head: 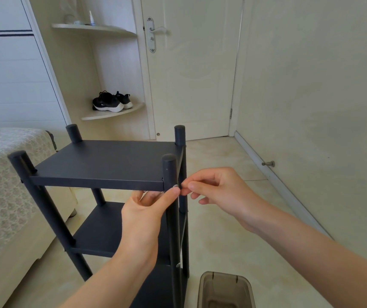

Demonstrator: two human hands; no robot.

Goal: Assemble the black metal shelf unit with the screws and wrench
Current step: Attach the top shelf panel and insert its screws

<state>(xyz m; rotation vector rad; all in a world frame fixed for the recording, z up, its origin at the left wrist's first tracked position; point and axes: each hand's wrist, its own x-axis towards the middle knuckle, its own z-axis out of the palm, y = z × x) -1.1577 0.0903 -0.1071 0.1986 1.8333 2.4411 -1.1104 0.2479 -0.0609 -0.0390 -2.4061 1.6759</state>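
The shelf unit (102,232) stands on the floor (222,230) beside the bed (7,174); the fingers of the right hand (218,192) pinch a small silver screw (175,186) at its near right post (169,170), just under the top shelf (102,161), while the left hand (142,216) clasps that corner. Started crooked, the screw could cross-thread, or slip free and drop. A brown bin (224,290) sits below; no wrench shows

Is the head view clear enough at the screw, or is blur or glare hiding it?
Head view: soft even light, no glare, little blur; screw tiny, half hidden between fingertips of the right hand and the left hand at the post; wide-angle lens bows the door frame.
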